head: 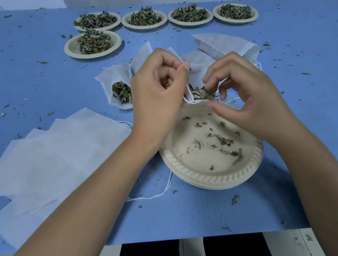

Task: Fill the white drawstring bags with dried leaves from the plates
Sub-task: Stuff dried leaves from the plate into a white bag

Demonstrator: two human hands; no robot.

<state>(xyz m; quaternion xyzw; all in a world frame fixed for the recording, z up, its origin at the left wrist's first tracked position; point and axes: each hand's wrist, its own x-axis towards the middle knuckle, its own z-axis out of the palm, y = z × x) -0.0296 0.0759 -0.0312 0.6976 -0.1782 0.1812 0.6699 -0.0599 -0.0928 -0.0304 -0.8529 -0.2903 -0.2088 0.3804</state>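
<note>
View: head camera, the only one I have, looking down on the blue worktop [29, 70].
Step in hand: I judge it to be stuffing the last dried leaves [202, 94] into the open bag [196, 65] at the far rim of the near plate [212, 178].
Doing it well: I would hold the mouth wide and low over the plate so strays drop back on it. I would press the leaves down in small pushes, then sweep up the crumbs left on the plate before pulling the string.
Left hand [157, 91]: fingers curled, thumb and forefinger clamped on the rim of the bag's mouth, lifting it open.
Right hand [252, 100]: half closed, bent fingertips down among the leaves at the mouth, thumb held apart below. I cannot tell whether it pinches any or only pushes.
Near plate: almost bare, only scattered bits.
Filled bag [115, 79]: lies just left of the left hand, with leaves showing in its mouth.
Flat bags [60, 154]: fanned pile near left, unfilled.
Full plates [73, 52]: five along the far side, all heaped, so I judge much work remains.
</note>
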